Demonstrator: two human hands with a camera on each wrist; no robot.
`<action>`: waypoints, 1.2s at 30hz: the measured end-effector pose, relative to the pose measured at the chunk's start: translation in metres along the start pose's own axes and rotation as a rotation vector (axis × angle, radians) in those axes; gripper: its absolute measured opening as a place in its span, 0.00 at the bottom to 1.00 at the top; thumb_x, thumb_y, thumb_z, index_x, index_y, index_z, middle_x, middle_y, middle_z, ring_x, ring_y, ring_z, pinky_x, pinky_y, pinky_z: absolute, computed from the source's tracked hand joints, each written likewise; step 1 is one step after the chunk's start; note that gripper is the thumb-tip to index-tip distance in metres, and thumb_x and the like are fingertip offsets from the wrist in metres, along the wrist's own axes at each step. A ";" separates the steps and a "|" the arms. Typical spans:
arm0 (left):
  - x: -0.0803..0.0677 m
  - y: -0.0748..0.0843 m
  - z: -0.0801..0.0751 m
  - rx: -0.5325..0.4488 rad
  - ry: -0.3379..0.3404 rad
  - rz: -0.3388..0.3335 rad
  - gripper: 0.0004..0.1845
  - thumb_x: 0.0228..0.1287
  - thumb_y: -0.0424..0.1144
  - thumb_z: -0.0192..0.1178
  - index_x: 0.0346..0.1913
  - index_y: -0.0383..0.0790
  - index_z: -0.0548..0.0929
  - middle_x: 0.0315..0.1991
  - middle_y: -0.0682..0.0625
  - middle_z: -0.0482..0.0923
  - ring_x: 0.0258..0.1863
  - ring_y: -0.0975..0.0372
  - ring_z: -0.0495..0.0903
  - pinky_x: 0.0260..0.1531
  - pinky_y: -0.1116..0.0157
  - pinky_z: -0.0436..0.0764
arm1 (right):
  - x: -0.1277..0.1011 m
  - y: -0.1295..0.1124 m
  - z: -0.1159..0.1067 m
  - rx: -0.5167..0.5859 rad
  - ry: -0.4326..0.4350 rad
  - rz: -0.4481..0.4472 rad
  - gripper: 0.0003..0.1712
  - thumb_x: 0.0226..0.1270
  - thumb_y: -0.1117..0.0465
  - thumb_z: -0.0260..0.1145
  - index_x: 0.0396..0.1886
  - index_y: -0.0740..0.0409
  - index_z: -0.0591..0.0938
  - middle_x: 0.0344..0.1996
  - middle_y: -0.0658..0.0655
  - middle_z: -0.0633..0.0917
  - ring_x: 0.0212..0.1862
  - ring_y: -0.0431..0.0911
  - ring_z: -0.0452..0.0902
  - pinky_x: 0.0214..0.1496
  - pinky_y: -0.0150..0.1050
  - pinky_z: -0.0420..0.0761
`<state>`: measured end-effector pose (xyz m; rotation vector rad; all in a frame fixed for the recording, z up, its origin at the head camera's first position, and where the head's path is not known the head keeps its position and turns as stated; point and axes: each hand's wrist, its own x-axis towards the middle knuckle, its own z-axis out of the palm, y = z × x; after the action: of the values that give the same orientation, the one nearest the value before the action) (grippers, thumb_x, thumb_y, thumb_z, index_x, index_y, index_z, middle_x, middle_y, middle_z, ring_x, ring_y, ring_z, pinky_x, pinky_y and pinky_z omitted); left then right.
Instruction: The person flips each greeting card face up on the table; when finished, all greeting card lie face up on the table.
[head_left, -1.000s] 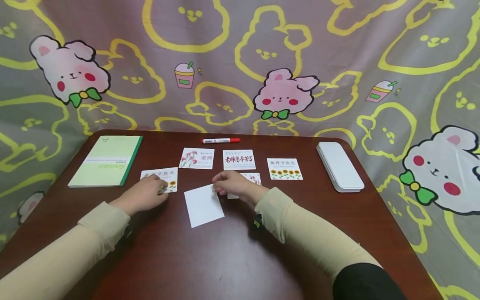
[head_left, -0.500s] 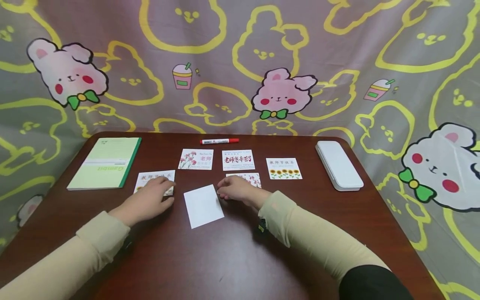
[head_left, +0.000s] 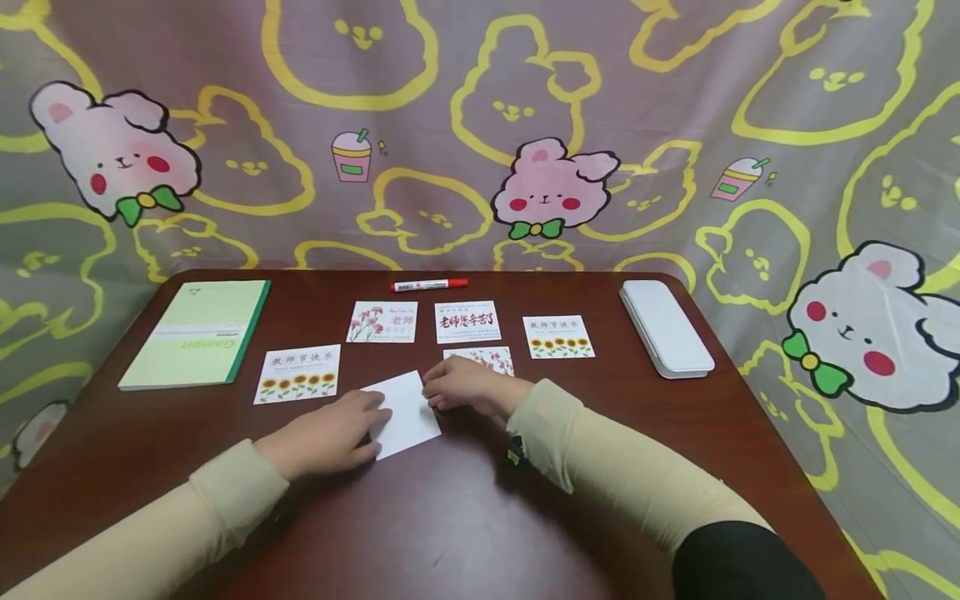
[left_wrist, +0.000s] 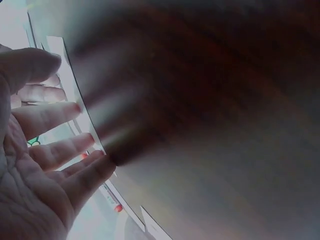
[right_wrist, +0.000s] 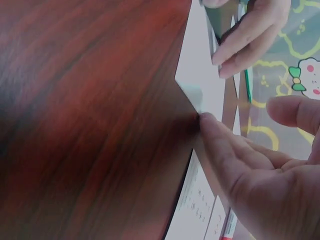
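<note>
A blank white square card (head_left: 408, 421) lies face up on the table between both hands. My left hand (head_left: 333, 433) is at its left edge, fingers extended and fingertips overlapping the card. On the opposite edge, the fingertips of my right hand (head_left: 468, 387) touch the card; in the right wrist view the thumb (right_wrist: 295, 107) stands well apart from the fingers. The left wrist view shows the left fingers (left_wrist: 55, 150) spread loosely. Left of the blank card lies a sunflower card (head_left: 296, 375). A flower-sprig card (head_left: 491, 361) is partly hidden behind my right hand.
Farther back lie a carnation card (head_left: 382, 322), a red-lettered card (head_left: 467, 322) and another sunflower card (head_left: 558, 337). A red-capped marker (head_left: 427, 285) is near the back edge. A green notebook (head_left: 198, 333) sits left, a white case (head_left: 667, 329) right. A patterned curtain (head_left: 435, 133) hangs behind.
My left hand has let go of the left sunflower card, which now lies slightly nearer and farther left, and moved right onto the blank card. The right hand stays by the blank card's right edge.
</note>
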<state>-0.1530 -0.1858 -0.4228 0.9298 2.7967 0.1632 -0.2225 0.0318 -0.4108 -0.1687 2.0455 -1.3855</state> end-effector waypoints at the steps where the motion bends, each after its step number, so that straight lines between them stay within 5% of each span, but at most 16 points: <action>1: 0.000 0.000 0.001 0.000 0.002 -0.003 0.27 0.61 0.47 0.64 0.59 0.33 0.78 0.61 0.36 0.71 0.63 0.46 0.68 0.59 0.49 0.71 | 0.000 -0.001 0.001 0.000 -0.005 0.002 0.21 0.64 0.70 0.61 0.56 0.75 0.75 0.39 0.63 0.84 0.33 0.43 0.79 0.42 0.37 0.83; 6: -0.002 -0.002 0.001 -0.014 0.024 0.007 0.26 0.60 0.46 0.64 0.57 0.32 0.79 0.60 0.35 0.72 0.61 0.45 0.69 0.58 0.48 0.71 | -0.001 0.000 0.005 0.025 0.012 0.011 0.19 0.64 0.70 0.60 0.55 0.73 0.76 0.38 0.62 0.84 0.35 0.43 0.79 0.41 0.37 0.82; 13: -0.005 -0.006 0.003 -0.028 0.068 0.026 0.25 0.60 0.44 0.65 0.55 0.32 0.80 0.58 0.35 0.73 0.60 0.45 0.71 0.58 0.49 0.71 | 0.006 0.010 0.011 0.236 0.085 -0.031 0.16 0.62 0.73 0.61 0.50 0.75 0.76 0.34 0.59 0.80 0.33 0.44 0.80 0.45 0.38 0.82; 22: -0.006 -0.010 -0.004 -0.016 0.055 0.039 0.26 0.60 0.47 0.65 0.57 0.34 0.80 0.60 0.38 0.73 0.60 0.47 0.72 0.57 0.49 0.72 | 0.017 0.015 0.019 0.236 0.152 -0.060 0.08 0.59 0.74 0.64 0.38 0.70 0.78 0.28 0.55 0.78 0.27 0.42 0.77 0.36 0.36 0.83; 27: -0.006 -0.018 -0.006 -0.037 0.077 0.079 0.35 0.53 0.53 0.70 0.60 0.36 0.78 0.63 0.40 0.71 0.61 0.48 0.71 0.58 0.50 0.71 | 0.017 0.011 0.010 0.290 0.134 -0.050 0.07 0.62 0.74 0.61 0.40 0.70 0.77 0.28 0.55 0.77 0.28 0.42 0.76 0.36 0.35 0.83; 30: -0.004 -0.023 -0.006 -0.025 0.135 0.107 0.35 0.51 0.51 0.73 0.60 0.37 0.78 0.62 0.42 0.73 0.60 0.49 0.73 0.57 0.50 0.73 | 0.016 0.006 0.000 0.379 0.100 -0.037 0.08 0.64 0.73 0.60 0.42 0.70 0.76 0.28 0.55 0.77 0.29 0.41 0.76 0.38 0.34 0.81; 36: -0.001 -0.032 -0.007 -0.024 0.434 0.178 0.16 0.55 0.34 0.70 0.48 0.36 0.83 0.47 0.46 0.82 0.48 0.54 0.81 0.49 0.55 0.79 | 0.018 0.002 -0.011 0.544 0.074 -0.009 0.07 0.65 0.74 0.59 0.41 0.64 0.75 0.29 0.54 0.78 0.28 0.41 0.75 0.33 0.30 0.79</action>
<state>-0.1720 -0.2124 -0.4207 1.2700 3.0803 0.4760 -0.2426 0.0333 -0.4179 0.1101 1.6479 -1.9175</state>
